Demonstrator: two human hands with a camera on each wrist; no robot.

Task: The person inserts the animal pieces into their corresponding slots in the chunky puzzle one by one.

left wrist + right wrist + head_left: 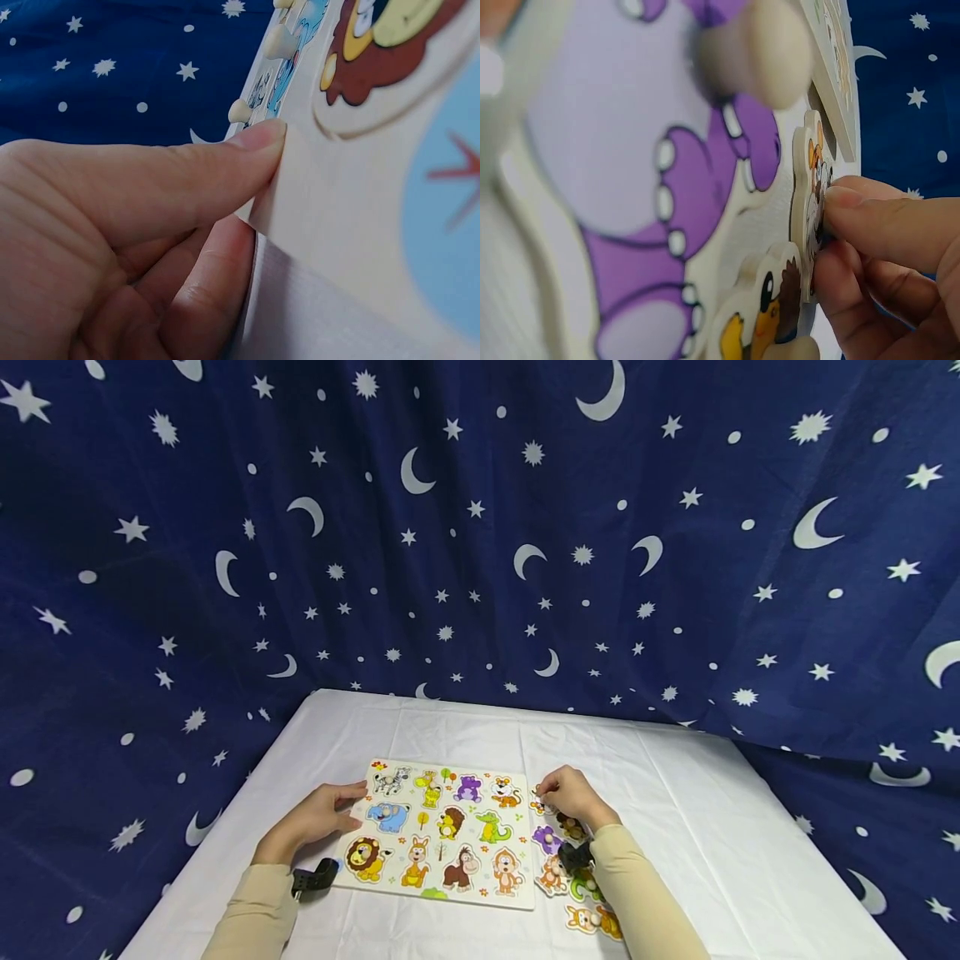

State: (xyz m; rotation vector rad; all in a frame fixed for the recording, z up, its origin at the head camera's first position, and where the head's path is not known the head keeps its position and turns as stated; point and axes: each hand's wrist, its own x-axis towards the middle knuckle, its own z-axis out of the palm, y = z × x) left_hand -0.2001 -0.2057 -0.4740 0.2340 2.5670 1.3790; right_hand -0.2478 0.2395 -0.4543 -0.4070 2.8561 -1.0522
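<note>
My left hand (pixel 322 814) is at the left edge of a wooden animal puzzle board (pixel 480 852). Its thumb (pixel 251 142) lies on the board's edge, with the other fingers curled beside it. Right of the board, my right hand (pixel 573 795) pinches an orange-and-white animal piece (pixel 814 187), apparently a tiger, between thumb and fingertips. The piece appears nearly edge-on in the right wrist view, and the fingers hide part of it. Close by lie a hedgehog piece (pixel 769 307) and a purple hippo piece (pixel 697 187) with a wooden knob.
More loose pieces lie below the right hand: a monkey (pixel 553 875), a crocodile (pixel 583 887) and a kangaroo (pixel 581 918). The right forearm covers some. Knobs stand up from the board's zebra (pixel 392 781) and elephant (pixel 387 816). A starry curtain (pixel 480 568) backs the white table (pixel 660 777).
</note>
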